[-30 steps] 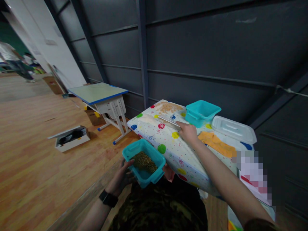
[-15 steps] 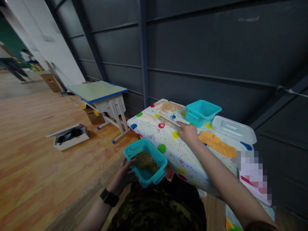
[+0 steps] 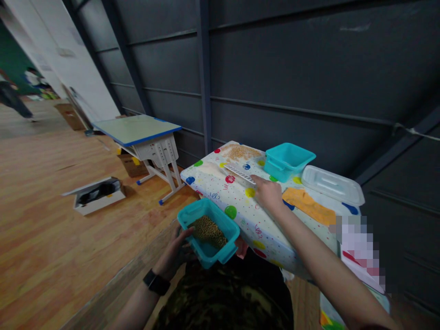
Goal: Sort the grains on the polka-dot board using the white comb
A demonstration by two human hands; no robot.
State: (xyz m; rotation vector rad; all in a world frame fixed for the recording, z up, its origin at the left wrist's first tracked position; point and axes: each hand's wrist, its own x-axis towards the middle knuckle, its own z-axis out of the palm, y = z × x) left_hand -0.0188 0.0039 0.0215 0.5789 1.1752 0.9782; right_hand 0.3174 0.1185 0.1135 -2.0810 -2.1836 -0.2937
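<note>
My left hand (image 3: 175,254) grips from below a teal plastic bin (image 3: 208,231) partly filled with small olive-green beans, held just off the near edge of the table. My right hand (image 3: 268,192) reaches across the table with its fingers closed on the end of a flat white slotted strip (image 3: 239,173). The strip lies on the polka-dot tablecloth (image 3: 240,206) between a pale powdery patch and a pile of tan grains (image 3: 240,151) at the far left corner. An empty teal bin (image 3: 288,160) stands just beyond my right hand.
A white lidded container (image 3: 332,184) and an orange cloth (image 3: 308,204) lie to the right on the table. A blue-edged desk (image 3: 137,129), cardboard boxes and an open flat box (image 3: 96,195) stand on the wooden floor at left. A dark panelled wall runs behind. People move far left.
My right hand has drawn back slightly toward me with the strip. The bin of beans in my left hand has shifted a little right and up. The view has drifted.
</note>
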